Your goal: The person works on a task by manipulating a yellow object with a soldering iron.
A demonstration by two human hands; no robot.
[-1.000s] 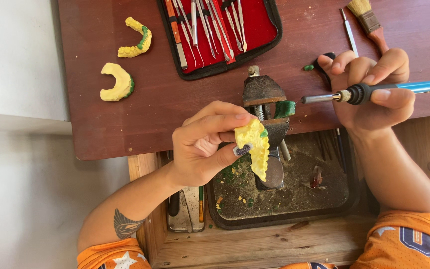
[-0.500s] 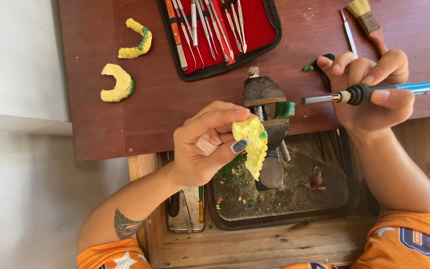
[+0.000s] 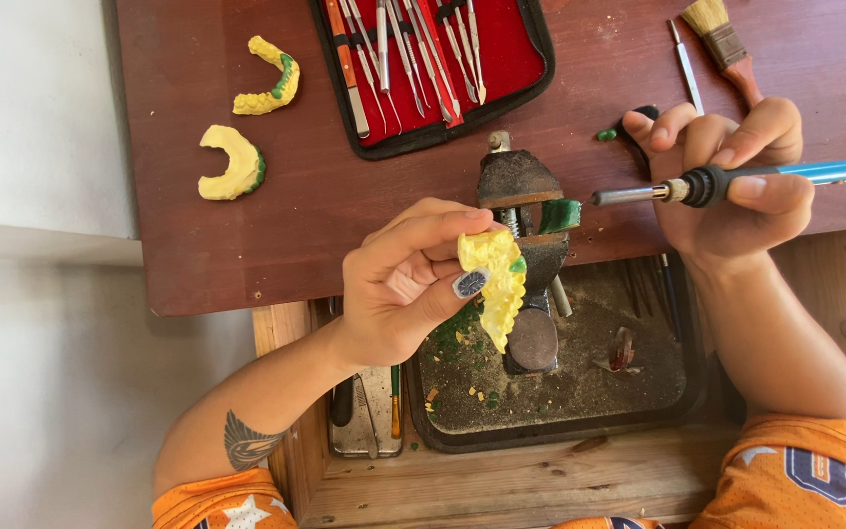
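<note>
My left hand (image 3: 411, 284) pinches a yellow arch-shaped dental cast (image 3: 497, 283) with green wax spots, held on edge over the open drawer. My right hand (image 3: 722, 176) grips a pen-like heated tool (image 3: 736, 180) with a blue handle, black collar and metal tip pointing left toward a small rusty bench vise (image 3: 519, 201). A green wax piece (image 3: 560, 215) sits at the vise jaws. The tool tip is apart from the cast, up and to its right.
Two more yellow casts (image 3: 268, 78) (image 3: 232, 164) lie on the dark red table (image 3: 296, 225) at the left. An open red-lined case of metal instruments (image 3: 433, 59), a brush (image 3: 727, 44) and a thin probe (image 3: 685, 64) lie at the back. A dusty drawer tray (image 3: 580, 392) sits below.
My left hand has tilted the cast slightly and lifted it a little toward the vise. The right hand and its tool have barely moved.
</note>
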